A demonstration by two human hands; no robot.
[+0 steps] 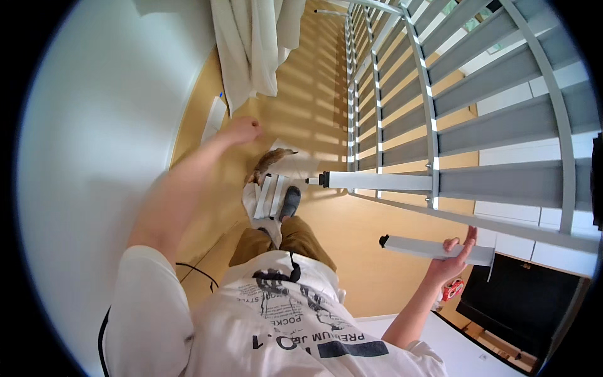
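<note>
My right hand [447, 267] grips a white square metal leg [411, 246] with a black cap at its left end. It holds the leg below the lower rail of a white metal bed frame [427, 100] with grey slats, which stands on its side to my right. Another white leg [380, 181], also black-capped, juts left from that frame. My left hand [244, 131] is raised over the floor at the left with its fingers curled in. Whether anything small is inside it is hidden.
A brown animal, seemingly a cat [271, 160], is on the floor beside several white metal pieces [267, 196] near my feet. A white strip [215, 118] lies along the wall. Ahead hangs a pale curtain [251, 50]. At lower right stands a dark-fronted cabinet [521, 301].
</note>
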